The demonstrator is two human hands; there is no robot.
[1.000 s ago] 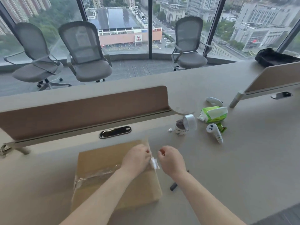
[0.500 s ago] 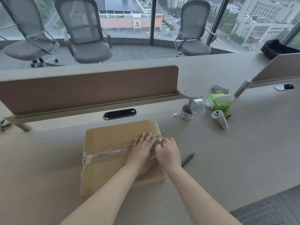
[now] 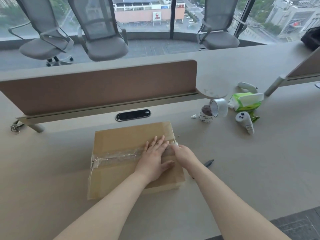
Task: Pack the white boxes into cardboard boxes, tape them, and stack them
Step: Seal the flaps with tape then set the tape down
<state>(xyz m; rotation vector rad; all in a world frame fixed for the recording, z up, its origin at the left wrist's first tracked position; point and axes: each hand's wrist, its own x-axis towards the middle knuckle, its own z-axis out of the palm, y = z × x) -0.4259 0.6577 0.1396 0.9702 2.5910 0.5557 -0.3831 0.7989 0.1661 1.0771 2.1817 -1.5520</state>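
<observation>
Pressing down the tape seems to be the step in hand: the cardboard box lies closed on the table, directly in front of the person. A strip of clear tape, rather wrinkled, runs along its top seam from the left edge to the right one. The left hand lies flat on the strip near its right end, its grip apart, fingers straight and spread. The right hand is just beside it at the right edge of the box, fingers curled over the end of the strip; whether this grip pinches the tape or only pushes it down, I cannot tell. No white boxes are to be seen, so I judge they are already inside, and the packing and most of the taping of this box are done. What is left, in my judgement, is to smooth the end over the edge and then to stack the box; no other cardboard box and no stack is in view. The table is long and pale, with a brown divider panel behind the box. To the right, well apart from the box, a clear tape roll leans on a second roll, near a green tissue pack and a white controller. A dark pen lies just beside the right forearm. Behind stand grey office chairs and tall windows looking over city buildings.
</observation>
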